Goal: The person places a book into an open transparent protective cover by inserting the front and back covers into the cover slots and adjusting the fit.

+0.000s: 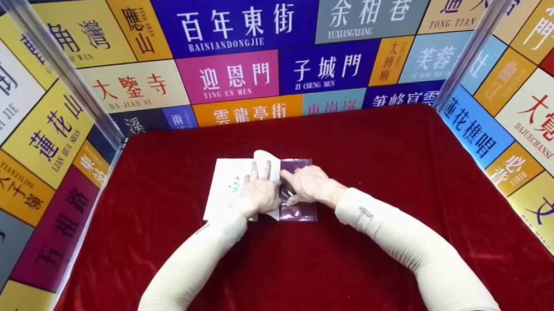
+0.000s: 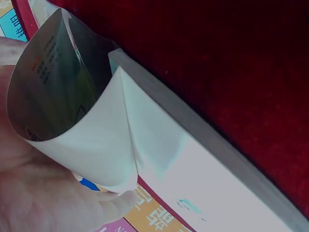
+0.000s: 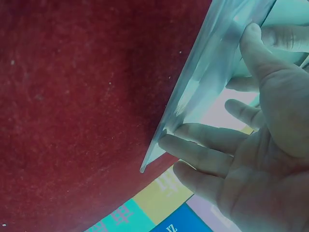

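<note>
A thick white book [image 1: 222, 186] lies on the red cloth, a small coloured print on its cover. Its cover flap [image 2: 91, 145] is bent back into a curve, showing a dark printed inner side in the left wrist view. My left hand [image 1: 260, 193] rests on the flap, fingers stretched out. From the book's right side extends a clear plastic cover [image 1: 303, 213]. My right hand [image 1: 308, 184] touches it, thumb on the plastic [image 3: 217, 63] and the other fingers spread near its edge. The curved flap hides part of my left hand in the left wrist view.
Red velvet cloth [image 1: 356, 264] covers the table. Panels with coloured name tiles [image 1: 234, 22] stand behind and on both sides, with clear posts [image 1: 477, 39] at the back corners.
</note>
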Demonstrator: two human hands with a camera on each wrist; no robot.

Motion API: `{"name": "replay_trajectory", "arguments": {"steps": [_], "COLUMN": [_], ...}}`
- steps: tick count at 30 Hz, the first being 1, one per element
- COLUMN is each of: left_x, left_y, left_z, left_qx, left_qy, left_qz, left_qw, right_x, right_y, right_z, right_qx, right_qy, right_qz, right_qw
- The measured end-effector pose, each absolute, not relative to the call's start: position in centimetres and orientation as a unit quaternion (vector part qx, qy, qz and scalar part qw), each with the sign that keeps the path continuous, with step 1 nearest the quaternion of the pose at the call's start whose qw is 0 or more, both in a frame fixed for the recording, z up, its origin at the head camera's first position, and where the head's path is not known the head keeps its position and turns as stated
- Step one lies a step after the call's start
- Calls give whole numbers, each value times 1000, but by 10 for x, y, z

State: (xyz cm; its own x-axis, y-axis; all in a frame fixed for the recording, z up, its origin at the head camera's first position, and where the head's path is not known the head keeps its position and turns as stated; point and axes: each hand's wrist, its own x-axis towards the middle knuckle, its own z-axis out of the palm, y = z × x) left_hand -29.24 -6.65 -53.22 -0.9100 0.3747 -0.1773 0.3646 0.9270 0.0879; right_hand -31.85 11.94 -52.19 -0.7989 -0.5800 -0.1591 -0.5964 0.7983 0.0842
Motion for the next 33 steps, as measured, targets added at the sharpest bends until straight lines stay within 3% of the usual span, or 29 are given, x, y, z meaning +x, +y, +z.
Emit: {"name": "replay_trajectory", "arguments": {"steps": [18,33], "left_x": [-289,-292], "left_y": [-71,-59], "left_z": [-528,-532], "left_qx": [162,114], "left_qy": [980,992], "left_qz": [78,52], "left_qw": [89,24], "right_x": [-329,-328], "right_y": [117,120], "right_z": [-516,-516], "right_qx": [-304,-333], "right_qy": [936,930], "right_qz": [122,121], "right_qw": [131,100]}}
